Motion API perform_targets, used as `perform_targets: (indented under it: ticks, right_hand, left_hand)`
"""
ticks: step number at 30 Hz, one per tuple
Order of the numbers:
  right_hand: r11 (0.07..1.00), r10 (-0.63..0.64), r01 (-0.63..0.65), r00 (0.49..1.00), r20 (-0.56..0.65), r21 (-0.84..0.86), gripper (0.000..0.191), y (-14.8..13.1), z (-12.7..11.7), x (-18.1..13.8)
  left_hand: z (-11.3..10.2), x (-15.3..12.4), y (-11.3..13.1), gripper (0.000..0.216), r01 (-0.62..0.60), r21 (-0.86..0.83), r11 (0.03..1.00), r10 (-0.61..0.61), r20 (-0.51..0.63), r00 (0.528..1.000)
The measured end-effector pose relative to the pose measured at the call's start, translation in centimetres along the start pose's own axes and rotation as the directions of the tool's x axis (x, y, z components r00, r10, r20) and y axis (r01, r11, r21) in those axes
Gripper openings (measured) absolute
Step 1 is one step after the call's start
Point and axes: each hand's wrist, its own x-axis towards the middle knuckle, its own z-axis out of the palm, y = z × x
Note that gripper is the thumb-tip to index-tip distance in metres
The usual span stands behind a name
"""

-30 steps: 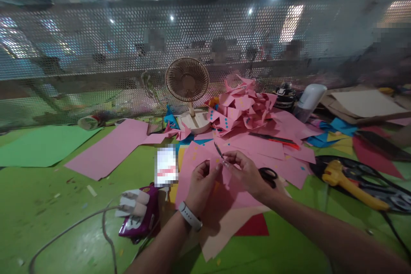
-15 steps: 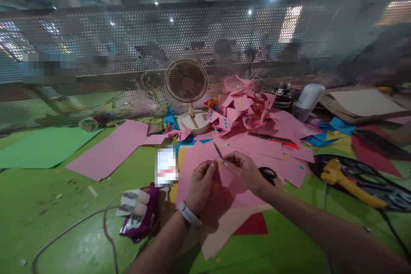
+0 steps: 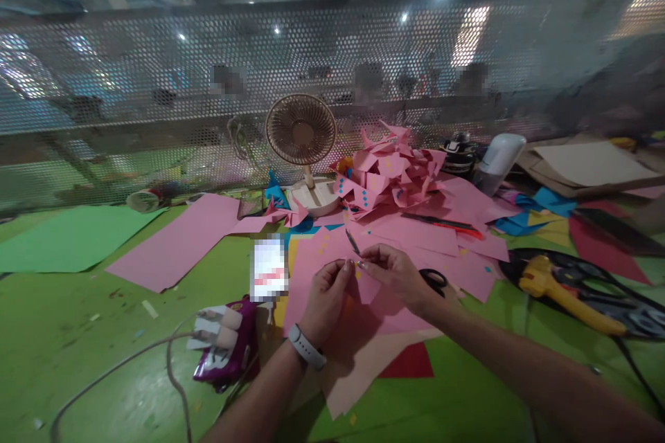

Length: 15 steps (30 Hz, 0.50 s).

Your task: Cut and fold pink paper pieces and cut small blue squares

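My left hand (image 3: 328, 291), with a white watch band on its wrist, is closed in a pinch over the pink sheets (image 3: 306, 277). Opposite it, my right hand (image 3: 393, 277) pinches too, and the fingertips of both nearly meet. What they grip is too small to make out; a yellow speck shows between them. A pair of scissors (image 3: 433, 281) runs beneath my right hand, its black handle loop on the right and its blade beyond the fingers. Whether the hand holds or only covers the scissors, I cannot tell. Small yellow and blue paper bits dot the pink paper.
A heap of folded pink paper (image 3: 395, 166) stands beside a small fan (image 3: 301, 131). To the right are a yellow-handled glue gun (image 3: 566, 297) on a black tray and a red pen (image 3: 462, 227). A phone (image 3: 269, 268) and purple cabled device (image 3: 233, 346) lie left.
My hands stay almost in place, with the fingertips shifting very slightly at the pinch. The things on the table have not moved.
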Motion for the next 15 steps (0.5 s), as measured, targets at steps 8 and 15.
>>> perform_targets:
  ticks: [8, 15]
  right_hand:
    - [0.987, -0.118, 0.11, 0.991, -0.061, -0.117, 0.023, 0.6, -0.3, 0.5]
    - [0.971, -0.155, 0.144, 0.987, -0.05, -0.189, 0.024, -2.0, -1.5, 1.1]
  left_hand:
    - [0.0, -0.4, 0.4, 0.031, 0.14, -0.12, 0.983, -0.132, 0.075, 0.988]
    - [-0.4, -0.3, 0.6, 0.035, 0.188, -0.128, 0.974, -0.182, 0.06, 0.982]
